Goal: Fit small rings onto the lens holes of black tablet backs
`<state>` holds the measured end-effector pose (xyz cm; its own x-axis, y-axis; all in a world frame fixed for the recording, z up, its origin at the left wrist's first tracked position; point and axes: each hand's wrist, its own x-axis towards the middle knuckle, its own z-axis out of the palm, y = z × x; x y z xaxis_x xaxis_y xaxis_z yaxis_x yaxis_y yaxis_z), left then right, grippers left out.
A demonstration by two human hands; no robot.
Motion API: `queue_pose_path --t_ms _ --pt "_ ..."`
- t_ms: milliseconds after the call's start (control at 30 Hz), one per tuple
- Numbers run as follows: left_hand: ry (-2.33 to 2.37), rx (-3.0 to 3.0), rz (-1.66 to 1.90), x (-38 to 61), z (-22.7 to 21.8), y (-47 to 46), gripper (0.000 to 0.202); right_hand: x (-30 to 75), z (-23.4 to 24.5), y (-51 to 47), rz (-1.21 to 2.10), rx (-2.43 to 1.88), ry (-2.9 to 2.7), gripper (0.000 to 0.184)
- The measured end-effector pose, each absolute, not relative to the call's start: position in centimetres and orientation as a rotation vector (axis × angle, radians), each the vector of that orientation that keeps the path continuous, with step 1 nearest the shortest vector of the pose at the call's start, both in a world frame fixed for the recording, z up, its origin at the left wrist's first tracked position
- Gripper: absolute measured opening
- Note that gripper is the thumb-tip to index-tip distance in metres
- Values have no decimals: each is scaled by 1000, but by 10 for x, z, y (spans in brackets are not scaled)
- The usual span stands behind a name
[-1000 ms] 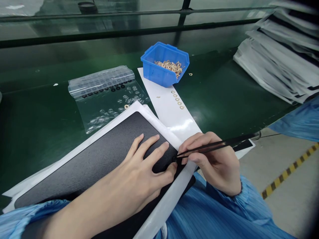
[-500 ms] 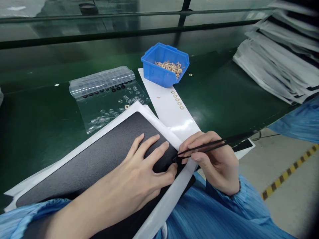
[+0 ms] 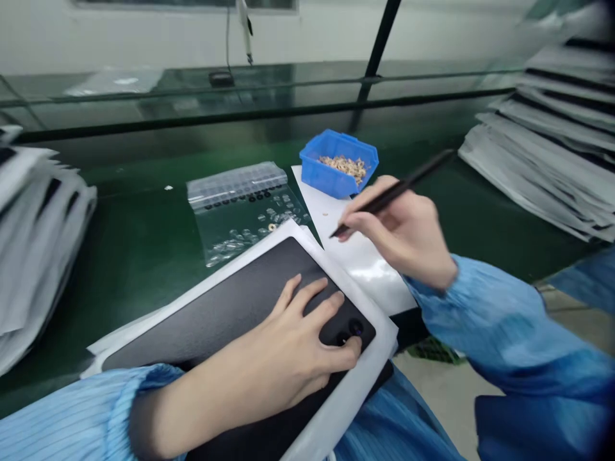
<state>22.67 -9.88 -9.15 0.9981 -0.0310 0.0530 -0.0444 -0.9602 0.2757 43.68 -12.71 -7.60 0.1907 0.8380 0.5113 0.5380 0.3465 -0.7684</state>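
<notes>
Spread flat, my left hand (image 3: pixel 288 346) presses on a dark tablet-like panel (image 3: pixel 225 314) lying on a white sleeve (image 3: pixel 379 346). Its thumb rests beside two round black lens-like spots (image 3: pixel 355 327) at the panel's right corner. Black tweezers (image 3: pixel 410 181) are pinched in my right hand (image 3: pixel 408 227), tip down, over a white sheet (image 3: pixel 384 275). Whether the tips hold anything is too blurred to tell. Just beyond that hand is a blue bin (image 3: pixel 321 177) filled with small pale rings (image 3: pixel 343 166). My fingers hide part of the sheet.
A clear plastic bag (image 3: pixel 202 234) bearing black rings and small clear discs lies behind the panel on the green table (image 3: pixel 139 269). Stacks of white sleeves stand at the left (image 3: pixel 43 237) and right (image 3: pixel 538 166). A rail (image 3: pixel 168 115) runs along the back.
My right hand has lifted the tweezers away from the panel's corner, up and toward the bin, uncovering the round spots. My left hand stays on the panel. The view has tilted upward.
</notes>
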Motion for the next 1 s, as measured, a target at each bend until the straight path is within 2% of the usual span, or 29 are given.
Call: queue_pose_path --t_ms 167,300,433,567,800,933,1000 --pt "-54 2895 89 228 -91 -99 32 439 -91 -32 422 -1420 -1574 13" --pt "-49 2923 109 227 -91 -100 31 436 -117 -3 385 -1453 -1668 13" --pt "-31 2925 91 226 -90 -102 32 440 -117 -10 327 -1459 -1719 15" --pt "19 2905 160 228 -87 -97 30 450 -98 -36 281 -1488 -1709 26" --pt "713 2747 550 226 -106 -53 37 453 -103 -75 439 -1642 -1789 32" --pt "940 2732 565 222 -115 -38 39 444 -107 -80 632 -1604 -1907 42" --pt "986 2728 551 221 -114 -37 40 441 -105 -82 692 -1523 -1988 40"
